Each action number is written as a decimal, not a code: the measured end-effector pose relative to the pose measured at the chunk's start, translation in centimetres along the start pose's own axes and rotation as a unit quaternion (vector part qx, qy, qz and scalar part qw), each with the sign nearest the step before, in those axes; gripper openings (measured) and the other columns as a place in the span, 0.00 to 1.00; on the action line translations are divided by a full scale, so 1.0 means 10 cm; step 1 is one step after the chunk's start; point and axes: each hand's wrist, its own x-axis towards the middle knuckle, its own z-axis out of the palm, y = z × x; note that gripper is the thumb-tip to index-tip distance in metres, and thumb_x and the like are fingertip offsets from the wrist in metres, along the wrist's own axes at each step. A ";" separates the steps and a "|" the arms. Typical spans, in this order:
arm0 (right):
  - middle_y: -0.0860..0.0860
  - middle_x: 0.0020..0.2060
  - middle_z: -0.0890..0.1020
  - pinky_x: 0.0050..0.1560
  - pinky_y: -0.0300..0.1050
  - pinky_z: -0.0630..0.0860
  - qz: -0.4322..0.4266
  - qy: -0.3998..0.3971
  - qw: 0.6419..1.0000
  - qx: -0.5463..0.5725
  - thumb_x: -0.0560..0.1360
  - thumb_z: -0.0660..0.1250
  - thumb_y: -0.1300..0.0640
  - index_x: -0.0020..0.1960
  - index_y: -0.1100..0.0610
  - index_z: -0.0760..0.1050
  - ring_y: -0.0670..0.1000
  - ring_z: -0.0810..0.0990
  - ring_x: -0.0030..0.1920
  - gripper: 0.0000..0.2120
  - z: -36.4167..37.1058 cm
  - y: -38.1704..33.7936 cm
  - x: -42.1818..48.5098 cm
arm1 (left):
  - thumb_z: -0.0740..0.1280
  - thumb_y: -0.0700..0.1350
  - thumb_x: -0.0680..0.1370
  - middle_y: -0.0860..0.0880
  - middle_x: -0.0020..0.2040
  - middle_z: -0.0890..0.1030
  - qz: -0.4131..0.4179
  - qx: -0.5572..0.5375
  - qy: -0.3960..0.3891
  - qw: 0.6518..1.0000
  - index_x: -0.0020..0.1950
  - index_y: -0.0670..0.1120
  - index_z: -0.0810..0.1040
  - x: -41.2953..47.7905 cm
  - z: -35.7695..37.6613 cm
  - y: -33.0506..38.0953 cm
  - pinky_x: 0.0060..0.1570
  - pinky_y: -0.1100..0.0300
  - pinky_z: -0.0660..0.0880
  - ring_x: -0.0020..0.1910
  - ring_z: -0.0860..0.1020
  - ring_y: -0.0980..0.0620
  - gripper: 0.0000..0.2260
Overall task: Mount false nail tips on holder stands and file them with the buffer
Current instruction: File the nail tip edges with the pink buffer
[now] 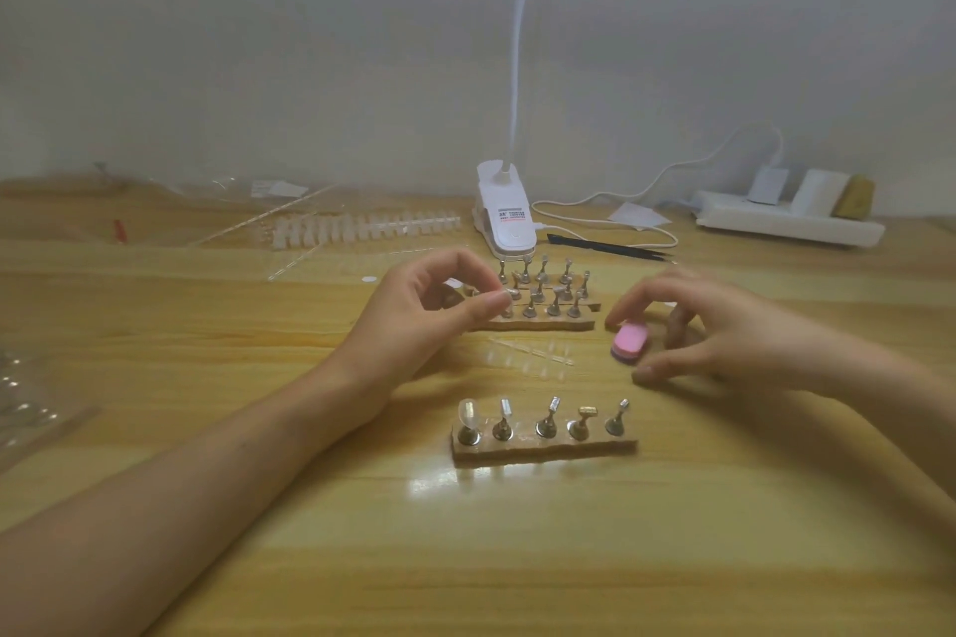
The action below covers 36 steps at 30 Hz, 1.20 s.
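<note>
My left hand [421, 313] pinches a small metal holder stand [509, 296] between thumb and forefinger, just in front of the far wooden base [543, 324] that carries several stands. My right hand [724, 326] curves over the pink buffer [630, 342], which lies on the table. Its forefinger tip is at the buffer's far end and its thumb just short of the near end. A near wooden base [543, 450] holds several stands; the leftmost one bears a clear nail tip [468, 413]. A strip of clear nail tips [533, 353] lies between the two bases.
A white clip lamp [504, 217] with its cable stands behind the far base, and black tweezers [610, 246] lie to its right. A rack of clear tips [362, 228] and plastic bags lie at the back left. A white power strip [786, 222] sits at the back right.
</note>
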 end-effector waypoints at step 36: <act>0.61 0.42 0.86 0.39 0.45 0.82 -0.087 0.008 0.892 0.444 0.69 0.78 0.57 0.47 0.61 0.76 0.58 0.86 0.41 0.14 0.57 -0.49 -0.03 | 0.73 0.47 0.71 0.58 0.36 0.74 0.066 0.058 -0.026 0.996 0.41 0.46 0.81 0.04 0.10 -0.02 0.40 0.66 0.69 0.37 0.71 0.56 0.06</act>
